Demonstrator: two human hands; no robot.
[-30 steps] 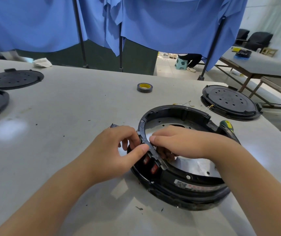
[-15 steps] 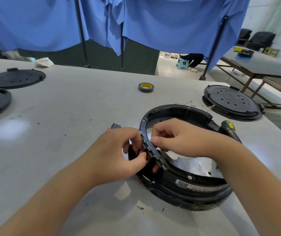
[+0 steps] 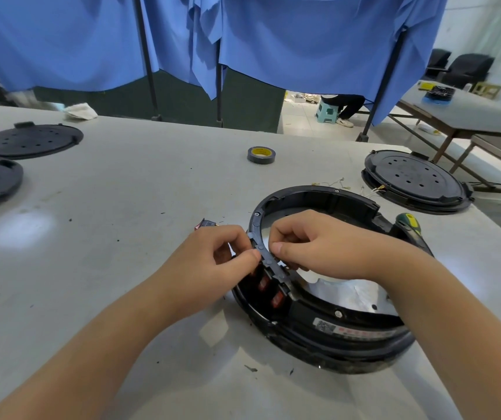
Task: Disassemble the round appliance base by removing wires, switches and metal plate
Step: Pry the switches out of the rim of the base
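The round black appliance base lies on the grey table, tilted up at its left rim. A shiny metal plate shows inside it. Red rocker switches sit in the outer left wall. My left hand is at the outside of that wall, thumb pressed on the rim, fingers curled at a switch. My right hand reaches inside the rim, with its fingers curled behind the same spot. What the fingertips hold is hidden.
A loose red switch lies just behind my left hand. A green-handled screwdriver leans at the base's right. Another black base and loose wires lie far right, a tape roll behind, black round covers far left.
My right hand's fingers have curled and drawn up onto the rim. Both hands have shifted slightly along the switch wall. The base stays where it was.
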